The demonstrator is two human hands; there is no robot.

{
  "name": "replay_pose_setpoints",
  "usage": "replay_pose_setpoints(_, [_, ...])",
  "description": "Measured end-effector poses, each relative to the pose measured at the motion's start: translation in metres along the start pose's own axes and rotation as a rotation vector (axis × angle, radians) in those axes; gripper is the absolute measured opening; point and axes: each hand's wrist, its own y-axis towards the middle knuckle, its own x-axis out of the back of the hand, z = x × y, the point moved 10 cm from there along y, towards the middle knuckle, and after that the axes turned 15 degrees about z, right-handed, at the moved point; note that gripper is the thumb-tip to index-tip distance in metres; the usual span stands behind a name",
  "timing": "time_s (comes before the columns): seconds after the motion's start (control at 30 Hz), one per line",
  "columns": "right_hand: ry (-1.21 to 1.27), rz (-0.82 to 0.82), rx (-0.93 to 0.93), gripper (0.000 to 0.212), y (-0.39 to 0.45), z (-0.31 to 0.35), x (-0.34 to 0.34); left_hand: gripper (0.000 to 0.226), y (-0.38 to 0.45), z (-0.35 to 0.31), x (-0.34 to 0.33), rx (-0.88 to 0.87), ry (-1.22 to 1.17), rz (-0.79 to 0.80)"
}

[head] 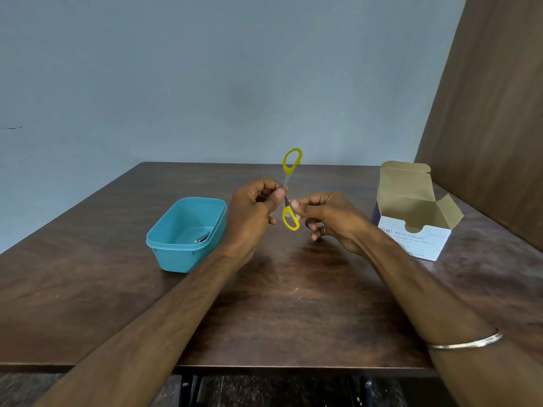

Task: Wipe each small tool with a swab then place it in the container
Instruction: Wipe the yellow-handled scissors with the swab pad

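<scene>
- Left of centre on the worktop (88, 274), a teal container (188, 234) holds one small metal tool (202, 238); what kind is hard to make out.
- At the right, an open cardboard box (415, 211) reads "BD Alcohol Swabs, Isopropyl Alcohol 70%"; the smaller print is unreadable and its inside is hidden.
- At centre frame, raised above the worktop, yellow-handled scissors (291, 189) are pinched by the left hand (252, 208) at the middle.
- The right hand (332, 220) fingers (294, 204) pinch just below; whether they hold a swab cannot be told.
</scene>
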Motion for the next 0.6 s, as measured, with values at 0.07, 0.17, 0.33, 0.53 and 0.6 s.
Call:
replay_pose_setpoints(0.07, [0.047,0.046,-0.030,0.035,0.000,-0.003,-0.005,0.014,0.000,0.000,0.001,-0.011,0.015,-0.010])
replay_pose_setpoints(0.17, [0.107,0.108,-0.043,0.037,0.000,-0.005,-0.011,0.015,0.000,-0.001,0.003,-0.022,0.025,-0.029])
replay_pose_setpoints(0.33, [0.042,0.152,-0.040,0.032,0.001,-0.004,-0.015,0.015,-0.001,-0.003,0.004,-0.037,0.041,-0.050])
replay_pose_setpoints(0.53, [0.108,0.173,0.003,0.030,0.004,-0.001,-0.017,0.009,0.002,0.005,0.006,0.007,-0.049,-0.057])
replay_pose_setpoints(0.6, [0.104,0.175,0.014,0.032,0.004,0.000,-0.018,0.009,0.002,0.004,0.007,0.001,-0.061,-0.066])
